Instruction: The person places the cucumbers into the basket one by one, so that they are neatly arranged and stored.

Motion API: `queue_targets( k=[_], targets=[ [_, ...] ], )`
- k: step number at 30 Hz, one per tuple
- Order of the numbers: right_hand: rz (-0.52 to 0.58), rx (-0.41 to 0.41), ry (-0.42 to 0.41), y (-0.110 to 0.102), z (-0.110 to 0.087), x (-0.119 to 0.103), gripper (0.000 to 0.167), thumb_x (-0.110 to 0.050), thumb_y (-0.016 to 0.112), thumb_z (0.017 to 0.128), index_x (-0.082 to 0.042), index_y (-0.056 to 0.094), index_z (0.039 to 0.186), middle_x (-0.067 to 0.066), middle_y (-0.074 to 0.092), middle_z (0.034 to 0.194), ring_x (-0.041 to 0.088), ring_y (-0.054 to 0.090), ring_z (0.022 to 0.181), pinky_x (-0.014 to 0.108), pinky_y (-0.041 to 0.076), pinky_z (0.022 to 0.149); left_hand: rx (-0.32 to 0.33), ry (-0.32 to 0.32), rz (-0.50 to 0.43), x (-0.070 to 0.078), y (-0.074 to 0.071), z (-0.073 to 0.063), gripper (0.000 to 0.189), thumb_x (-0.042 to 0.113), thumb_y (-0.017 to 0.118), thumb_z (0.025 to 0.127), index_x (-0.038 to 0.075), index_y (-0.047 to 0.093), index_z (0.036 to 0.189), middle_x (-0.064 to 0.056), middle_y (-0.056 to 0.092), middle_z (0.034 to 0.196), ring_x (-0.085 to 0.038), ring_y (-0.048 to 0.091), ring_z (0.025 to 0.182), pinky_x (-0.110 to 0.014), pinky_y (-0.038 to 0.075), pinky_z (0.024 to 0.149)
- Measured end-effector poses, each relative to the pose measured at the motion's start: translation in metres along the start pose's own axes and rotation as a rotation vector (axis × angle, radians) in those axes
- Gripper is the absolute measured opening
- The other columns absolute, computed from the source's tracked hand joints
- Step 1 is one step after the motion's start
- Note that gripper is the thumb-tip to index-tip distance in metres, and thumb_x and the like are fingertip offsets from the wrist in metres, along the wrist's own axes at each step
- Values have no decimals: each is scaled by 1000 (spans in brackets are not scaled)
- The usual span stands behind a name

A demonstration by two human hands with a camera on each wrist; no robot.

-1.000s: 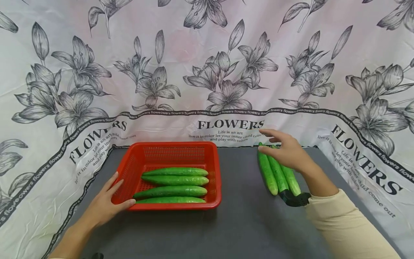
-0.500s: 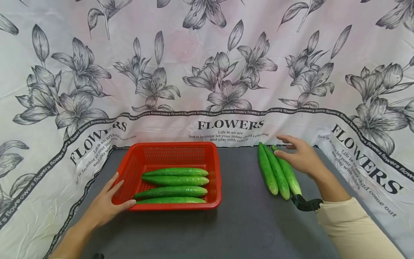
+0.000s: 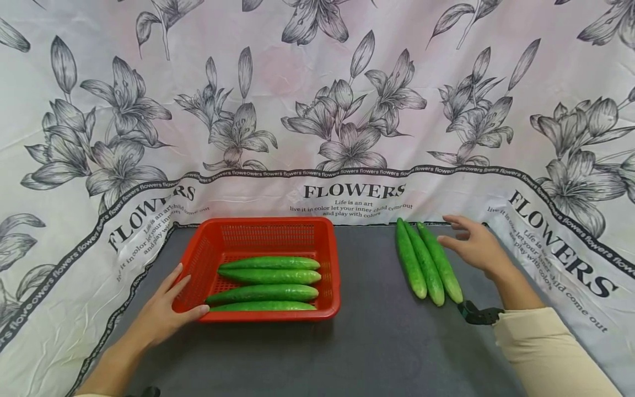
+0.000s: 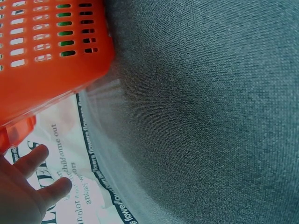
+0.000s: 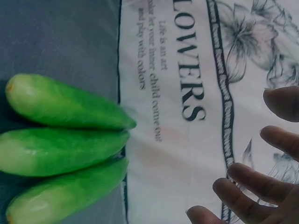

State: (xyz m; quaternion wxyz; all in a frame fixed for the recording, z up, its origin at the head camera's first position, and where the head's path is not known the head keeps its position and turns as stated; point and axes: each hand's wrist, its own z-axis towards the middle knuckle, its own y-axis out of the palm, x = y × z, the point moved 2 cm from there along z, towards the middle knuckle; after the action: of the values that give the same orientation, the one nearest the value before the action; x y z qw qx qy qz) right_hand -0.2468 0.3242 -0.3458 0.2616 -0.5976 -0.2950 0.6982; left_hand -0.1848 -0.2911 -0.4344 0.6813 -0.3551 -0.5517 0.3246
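A red plastic basket (image 3: 268,316) with slotted walls stands left of the middle in the head view. Several green cucumbers (image 3: 270,277) lie side by side across its floor. My left hand (image 3: 161,314) rests against the basket's near left corner, fingers spread along the side and thumb along the front rim. On the right of the table lie three more cucumbers (image 3: 426,264), close together and fanning slightly. Just right of them hovers my right hand (image 3: 473,242), fingers loosely bent and holding nothing. In the right wrist view its fingers are spread, apart from the cucumbers (image 5: 65,150).
A dark grey cloth (image 3: 367,331) covers the table. White floral sheeting (image 3: 347,204) rises behind it and along both sides. A black band with a small device (image 3: 480,314) sits on the right wrist.
My right hand has moved right and slightly down, from above the three cucumbers to beside them. My left hand, the basket and all the cucumbers look the same.
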Motion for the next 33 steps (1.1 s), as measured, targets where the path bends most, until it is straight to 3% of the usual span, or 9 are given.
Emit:
queue_targets(
  k=[13, 19, 21, 23, 27, 30, 32, 33],
  targets=[
    [22, -59, 101, 8, 6, 39, 70, -35, 58, 97, 2, 29, 148, 40, 32, 139, 57, 38, 120, 64, 39, 89, -4, -6, 8, -1, -1, 0, 90, 53, 70, 82, -5, 39, 143, -14, 16, 157, -44, 35, 124, -63, 37, 91],
    [39, -106, 175, 14, 8, 57, 72, -35, 57, 97, 1, 25, 150, 41, 30, 139, 55, 45, 113, 54, 48, 81, -5, -8, 6, -2, 0, 0, 91, 53, 70, 82, -6, 40, 143, -13, 16, 157, -45, 35, 124, -63, 37, 91],
    [52, -119, 203, 16, 8, 61, 73, -36, 57, 98, 1, 23, 151, 41, 29, 140, 49, 53, 104, 47, 51, 74, 0, -2, 1, -2, 0, -1, 90, 52, 71, 81, -6, 41, 143, -13, 17, 157, -45, 35, 125, -62, 36, 91],
    [73, -129, 227, 18, 7, 66, 73, -35, 57, 98, 0, 22, 151, 41, 28, 140, 34, 59, 81, 41, 51, 64, 4, 1, -1, -2, 1, -1, 89, 51, 72, 81, -6, 41, 142, -13, 17, 157, -45, 34, 126, -62, 36, 92],
    [131, -145, 260, 22, 8, 75, 73, -30, 58, 98, 0, 19, 152, 42, 25, 141, 11, 39, 47, 36, 46, 52, -1, -4, -2, -2, 2, -1, 89, 52, 72, 81, -5, 41, 143, -13, 17, 157, -45, 34, 126, -62, 36, 92],
    [149, -153, 280, 25, 9, 81, 73, -28, 57, 98, 1, 18, 152, 42, 24, 141, 8, 34, 43, 36, 45, 51, -9, -16, -1, -2, 2, -1, 90, 53, 71, 81, -4, 40, 144, -13, 16, 157, -45, 34, 125, -63, 37, 91],
    [142, -157, 295, 27, 9, 85, 73, -28, 57, 98, 0, 17, 152, 42, 24, 140, 12, 37, 44, 39, 47, 54, -10, -18, 0, -2, 1, 0, 91, 54, 71, 81, -4, 39, 144, -13, 16, 157, -45, 34, 126, -63, 37, 92],
    [133, -165, 300, 27, 9, 86, 74, -28, 57, 98, 1, 16, 152, 43, 24, 140, 18, 46, 49, 42, 49, 57, -10, -19, 1, -2, 1, 0, 91, 54, 70, 81, -4, 39, 144, -13, 16, 157, -45, 34, 125, -63, 37, 92]
  ],
)
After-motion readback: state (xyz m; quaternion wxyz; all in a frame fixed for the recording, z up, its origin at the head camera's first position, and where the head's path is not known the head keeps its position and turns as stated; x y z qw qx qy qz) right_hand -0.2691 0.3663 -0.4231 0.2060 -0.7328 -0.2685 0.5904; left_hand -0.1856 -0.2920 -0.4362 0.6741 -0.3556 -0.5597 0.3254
